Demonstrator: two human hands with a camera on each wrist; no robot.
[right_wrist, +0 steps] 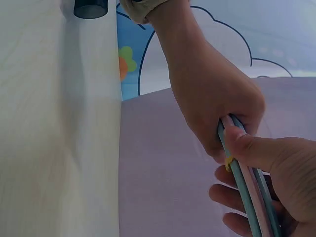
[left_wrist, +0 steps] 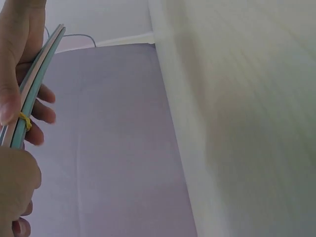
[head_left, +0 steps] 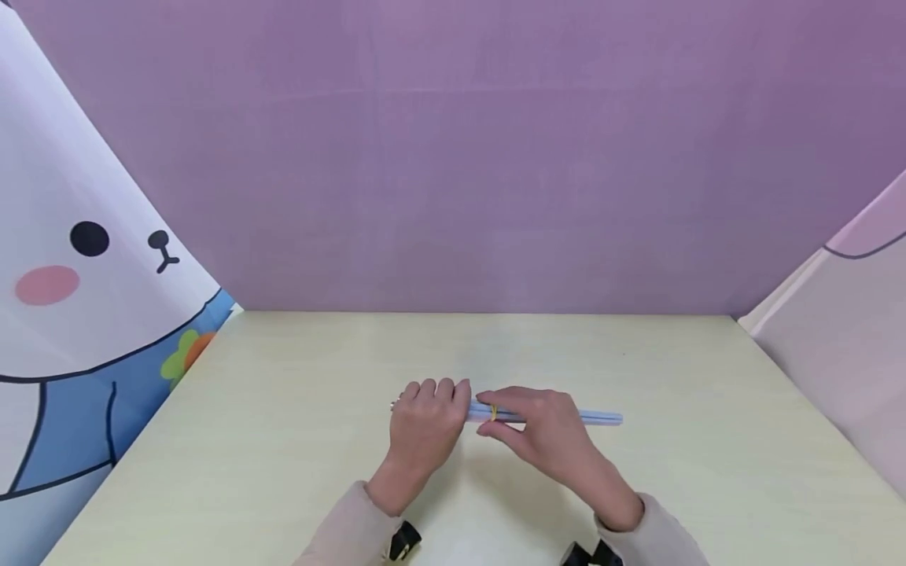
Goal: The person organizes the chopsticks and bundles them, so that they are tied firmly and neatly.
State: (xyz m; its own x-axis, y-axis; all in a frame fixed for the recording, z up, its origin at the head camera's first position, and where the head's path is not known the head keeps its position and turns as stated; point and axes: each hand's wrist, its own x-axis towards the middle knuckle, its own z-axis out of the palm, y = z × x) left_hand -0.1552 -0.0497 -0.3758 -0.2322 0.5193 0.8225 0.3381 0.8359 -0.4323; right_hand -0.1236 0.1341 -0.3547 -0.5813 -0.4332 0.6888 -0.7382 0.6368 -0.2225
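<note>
A bundle of slim blue and pink chopsticks (head_left: 600,417) is held level above the table. Around it near the middle sits a yellow rubber band (head_left: 493,413), also visible in the left wrist view as a small yellow loop (left_wrist: 25,121). My left hand (head_left: 429,424) grips the bundle's left part in a fist, hiding most of that end. Just right of it, my right hand (head_left: 545,432) holds the bundle between thumb and fingers beside the band. In the right wrist view the right thumb (right_wrist: 256,148) lies along the chopsticks, with the other fingers behind them.
A pale wood-grain table (head_left: 283,472) spreads beneath both hands. Behind it rises a purple cloth wall (head_left: 495,157). Printed cartoon cloth (head_left: 106,330) borders the left side, and a pale cloth panel (head_left: 842,338) the right. Black devices (head_left: 405,541) are at both wrists.
</note>
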